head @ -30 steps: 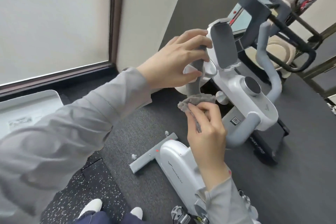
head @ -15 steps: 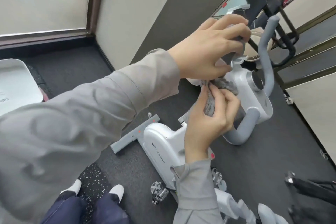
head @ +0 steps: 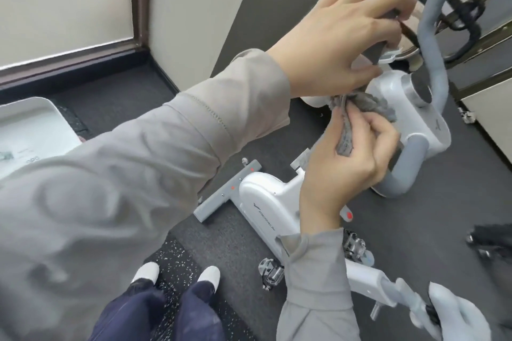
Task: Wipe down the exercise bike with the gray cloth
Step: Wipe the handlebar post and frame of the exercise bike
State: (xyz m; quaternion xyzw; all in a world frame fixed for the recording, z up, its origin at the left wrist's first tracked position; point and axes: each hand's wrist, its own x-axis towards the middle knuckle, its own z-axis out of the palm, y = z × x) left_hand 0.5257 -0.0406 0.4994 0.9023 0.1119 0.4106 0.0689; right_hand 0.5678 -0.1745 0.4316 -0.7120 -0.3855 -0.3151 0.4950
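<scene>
Exercise bike point(head: 266, 207) on the floor, wiped at its console

The gray cloth point(head: 357, 113) is pinched in the right hand point(head: 349, 163) and pressed against the white console, just above that hand; the left hand point(head: 346, 33) is clasped around the phone holder point(head: 388, 55) directly above; the right is judged nearer.

White tray-like lid point(head: 33, 130) at left edge, on dark floor point(head: 432, 230). Dark-framed window point(head: 66, 3) upper left. Black equipment point(head: 468, 11) upper right, blurred.

The left hand point(head: 340, 33) hides the exercise bike point(head: 266, 207) console's screen holder.
</scene>
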